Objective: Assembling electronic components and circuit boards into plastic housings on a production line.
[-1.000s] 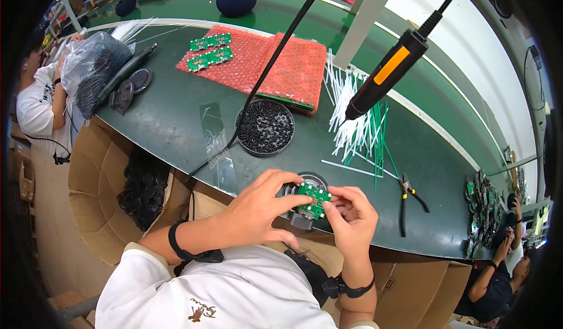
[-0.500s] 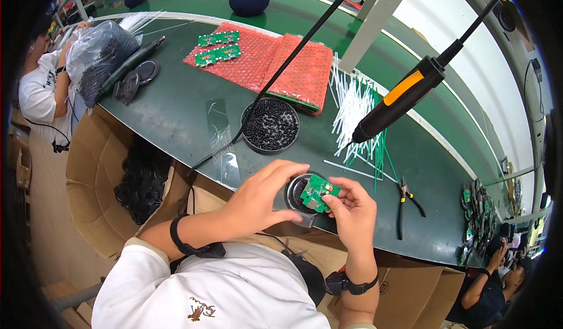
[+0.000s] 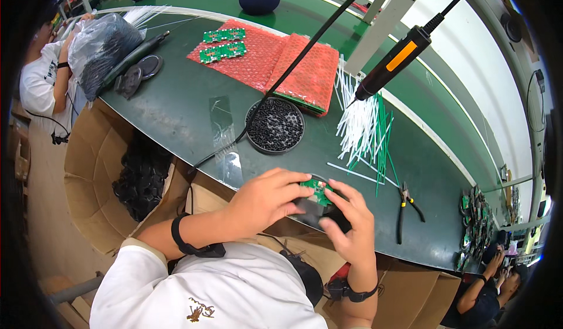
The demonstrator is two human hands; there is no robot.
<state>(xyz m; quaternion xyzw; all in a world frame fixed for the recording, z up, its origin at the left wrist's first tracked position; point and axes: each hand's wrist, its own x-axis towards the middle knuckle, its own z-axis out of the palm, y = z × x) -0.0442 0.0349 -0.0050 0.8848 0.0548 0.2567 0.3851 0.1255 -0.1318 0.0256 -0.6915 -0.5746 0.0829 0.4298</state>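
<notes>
A small green circuit board (image 3: 317, 192) sits in a black round plastic housing (image 3: 314, 209) at the table's near edge. My left hand (image 3: 271, 199) grips the housing from the left, fingertips at the board's edge. From the right, my right hand (image 3: 350, 216) closes round the housing, fingers on the board side and thumb lower down. Both hands partly cover the board and the housing, so how far the board is seated cannot be seen.
A dark electric screwdriver (image 3: 392, 65) hangs over white and green strips (image 3: 359, 126). Beyond my hands stands a round dish of small black parts (image 3: 275, 126). Red bubble wrap (image 3: 305, 74), pliers (image 3: 403, 212), stacked boards (image 3: 476, 223) and a carton (image 3: 97, 182) lie around. A co-worker (image 3: 44, 85) sits left.
My right hand has brought the circuit board from above the housing down into it. My left hand has closed in on the housing. The hanging screwdriver appears higher and farther left.
</notes>
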